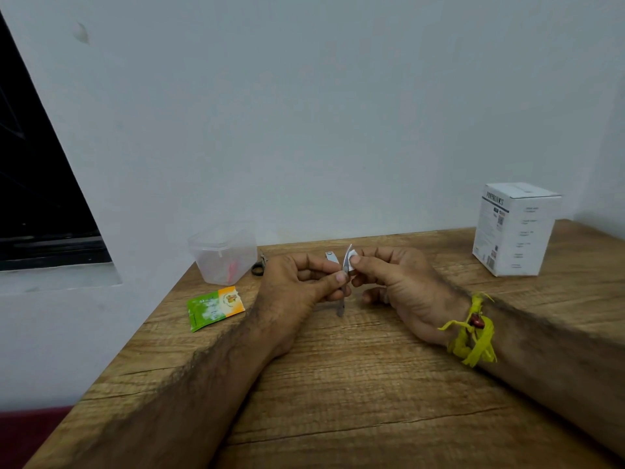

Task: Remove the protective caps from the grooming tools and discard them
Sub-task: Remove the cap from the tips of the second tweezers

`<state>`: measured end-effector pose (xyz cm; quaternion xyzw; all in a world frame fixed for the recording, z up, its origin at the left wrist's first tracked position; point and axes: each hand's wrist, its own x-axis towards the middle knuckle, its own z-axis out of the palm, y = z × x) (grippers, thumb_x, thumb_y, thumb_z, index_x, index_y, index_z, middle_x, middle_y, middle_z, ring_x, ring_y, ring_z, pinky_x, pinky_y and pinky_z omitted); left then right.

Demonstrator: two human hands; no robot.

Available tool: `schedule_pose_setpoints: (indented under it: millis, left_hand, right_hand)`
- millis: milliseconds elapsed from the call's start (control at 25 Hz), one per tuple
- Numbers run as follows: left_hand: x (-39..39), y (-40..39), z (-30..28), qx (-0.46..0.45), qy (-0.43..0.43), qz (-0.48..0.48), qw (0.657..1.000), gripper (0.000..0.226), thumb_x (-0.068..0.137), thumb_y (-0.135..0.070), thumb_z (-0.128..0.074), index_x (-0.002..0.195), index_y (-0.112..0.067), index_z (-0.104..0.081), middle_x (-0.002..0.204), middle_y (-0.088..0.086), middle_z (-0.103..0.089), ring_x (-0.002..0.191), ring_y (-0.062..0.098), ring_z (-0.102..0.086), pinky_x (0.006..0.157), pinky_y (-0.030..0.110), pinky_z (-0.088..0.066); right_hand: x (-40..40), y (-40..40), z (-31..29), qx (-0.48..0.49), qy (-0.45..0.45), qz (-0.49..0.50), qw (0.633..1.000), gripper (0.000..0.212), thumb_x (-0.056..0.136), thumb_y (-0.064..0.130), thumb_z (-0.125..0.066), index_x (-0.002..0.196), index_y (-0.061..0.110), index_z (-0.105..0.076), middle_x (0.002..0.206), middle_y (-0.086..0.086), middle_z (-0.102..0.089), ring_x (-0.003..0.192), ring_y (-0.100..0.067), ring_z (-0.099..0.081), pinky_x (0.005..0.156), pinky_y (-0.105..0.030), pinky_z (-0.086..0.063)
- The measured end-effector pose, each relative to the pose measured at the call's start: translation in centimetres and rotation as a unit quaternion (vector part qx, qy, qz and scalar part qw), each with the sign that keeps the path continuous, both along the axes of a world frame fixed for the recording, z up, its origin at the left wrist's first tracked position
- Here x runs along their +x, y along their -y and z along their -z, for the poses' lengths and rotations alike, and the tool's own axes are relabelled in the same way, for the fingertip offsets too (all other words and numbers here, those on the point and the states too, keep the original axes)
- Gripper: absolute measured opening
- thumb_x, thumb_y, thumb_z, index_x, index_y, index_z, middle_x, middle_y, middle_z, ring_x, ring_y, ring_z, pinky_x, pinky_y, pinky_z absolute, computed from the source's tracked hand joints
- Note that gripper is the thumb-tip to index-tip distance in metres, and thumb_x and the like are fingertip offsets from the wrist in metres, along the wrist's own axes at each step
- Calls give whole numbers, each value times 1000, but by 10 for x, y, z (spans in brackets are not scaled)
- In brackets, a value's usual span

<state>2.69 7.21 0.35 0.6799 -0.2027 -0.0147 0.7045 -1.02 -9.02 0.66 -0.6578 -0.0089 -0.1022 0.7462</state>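
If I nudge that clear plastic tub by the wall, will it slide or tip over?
The clear tub probably slides rather than tips: it looks squat and sits flat on the wooden table. It seems nearly empty, holding only something small and pink, so likely very light. The thin walls may flex if squeezed.

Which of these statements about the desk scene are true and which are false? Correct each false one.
1. The left hand grips a slim metal grooming tool. True.
2. The right hand rests flat on the wooden table. False: its fingers pinch the whitish cap at the tool's top end.
3. The white box stands at the table's far right. True.
4. The green and orange sachet lies inside the clear plastic container. False: it lies on the table in front of it.
5. Yellow thread is tied around the left wrist. False: it is on the right wrist.
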Motion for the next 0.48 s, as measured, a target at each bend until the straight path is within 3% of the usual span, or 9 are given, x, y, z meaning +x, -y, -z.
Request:
schedule_pose_setpoints:
  millis: [160, 480]
  left_hand:
    - [1, 0, 0, 0, -4, 17, 1000, 14, 79, 7, -75, 92, 3, -71, 80, 18, -75, 67, 19, -74, 62, 22, -59]
    - [3, 0, 2, 27, 11, 23, 999, 12, 81, 6, -74, 90, -1, -72, 87, 20, -76, 74, 22, -73, 67, 25, -59]
  right_hand:
    - [2, 1, -2, 34, -11, 10, 999, 8, 93, 13, -67, 88, 9, -72, 75, -2, -70, 68, -10, -61, 52, -25, -46]
    - [3, 0, -4, 16, -28, 1, 999, 13, 94, 13, -67, 82, 10, -71, 68, 0, -68, 62, -10, -58, 51, -26, -46]
